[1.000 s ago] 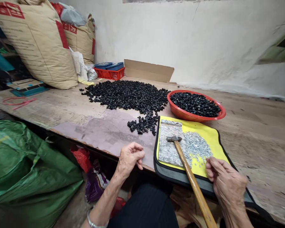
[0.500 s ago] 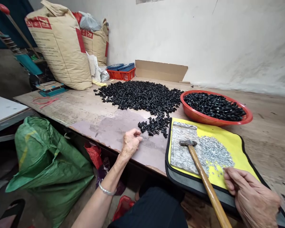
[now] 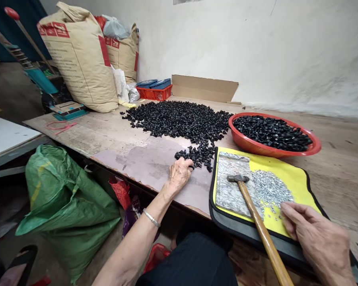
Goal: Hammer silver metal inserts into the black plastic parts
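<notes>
My left hand [image 3: 180,174] rests on a mauve sheet, its curled fingertips at the edge of a small cluster of black plastic pieces [image 3: 197,155]. Whether it holds any is hidden. Behind lies a wide heap of the same pieces [image 3: 179,119], and a red plastic bowl [image 3: 250,146] holds more. My right hand [image 3: 314,238] lies on a yellow mat [image 3: 300,190] with its fingers apart, holding nothing, just beside spilled silver hardware [image 3: 270,188]. A wooden-handled hammer [image 3: 261,220] lies across a stone slab [image 3: 229,186].
Two kraft sacks [image 3: 80,59] stand against the wall at back left. A red crate [image 3: 154,93] and a cardboard sheet [image 3: 204,88] sit behind the heap. Below the table's front edge stands a green woven bag [image 3: 67,198].
My left hand has moved forward and right, from the bare sheet to the small black cluster. My view has swung left since the earliest frame. My right hand stays near the silver hardware.
</notes>
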Available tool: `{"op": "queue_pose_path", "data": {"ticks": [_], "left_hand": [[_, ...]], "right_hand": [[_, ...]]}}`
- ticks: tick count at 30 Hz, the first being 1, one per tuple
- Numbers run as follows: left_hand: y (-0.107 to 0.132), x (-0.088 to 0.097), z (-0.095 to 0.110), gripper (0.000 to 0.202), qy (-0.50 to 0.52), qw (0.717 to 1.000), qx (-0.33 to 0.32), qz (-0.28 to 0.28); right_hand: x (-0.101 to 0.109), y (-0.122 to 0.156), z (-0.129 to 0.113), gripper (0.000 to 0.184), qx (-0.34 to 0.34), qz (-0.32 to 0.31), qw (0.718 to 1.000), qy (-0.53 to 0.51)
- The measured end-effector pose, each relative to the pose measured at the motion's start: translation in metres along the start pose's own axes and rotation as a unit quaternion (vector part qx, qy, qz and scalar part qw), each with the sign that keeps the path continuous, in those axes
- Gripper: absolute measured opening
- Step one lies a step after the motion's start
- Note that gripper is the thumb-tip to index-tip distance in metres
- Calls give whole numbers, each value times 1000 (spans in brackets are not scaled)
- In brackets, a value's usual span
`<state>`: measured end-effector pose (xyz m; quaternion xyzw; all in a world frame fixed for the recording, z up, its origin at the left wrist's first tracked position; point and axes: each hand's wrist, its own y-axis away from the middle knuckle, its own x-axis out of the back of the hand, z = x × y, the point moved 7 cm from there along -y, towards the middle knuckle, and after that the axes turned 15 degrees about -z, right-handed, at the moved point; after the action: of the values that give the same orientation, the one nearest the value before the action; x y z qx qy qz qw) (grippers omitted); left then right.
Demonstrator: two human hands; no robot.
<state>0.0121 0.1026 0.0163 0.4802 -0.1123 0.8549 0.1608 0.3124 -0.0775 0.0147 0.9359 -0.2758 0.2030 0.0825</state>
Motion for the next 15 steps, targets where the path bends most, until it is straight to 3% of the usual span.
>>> {"op": "queue_pose_path", "data": {"ticks": [2,5,7,10,12,15], "left_hand": [[-2,2,-3,14,47,999,1,17],[0,6,-14,5,226,973,21,34],[6,5,-22,4,371,926,54,30],[25,5,-23,15,545,834,77,40],[40,6,-18,20,626,775,72,47],[60,3,-3,22,707,703,69,10]], "right_hand": [[2,-13,-13,33,15,4,987,161],[-11,-31,-32,31,94,-21,924,370],[-24,-40,-33,27,122,-63,885,446],[-33,-46,-31,17,138,-98,860,481],[-33,-49,-30,15,141,-104,859,482],[-28,-55,-28,13,141,-107,882,436]]}}
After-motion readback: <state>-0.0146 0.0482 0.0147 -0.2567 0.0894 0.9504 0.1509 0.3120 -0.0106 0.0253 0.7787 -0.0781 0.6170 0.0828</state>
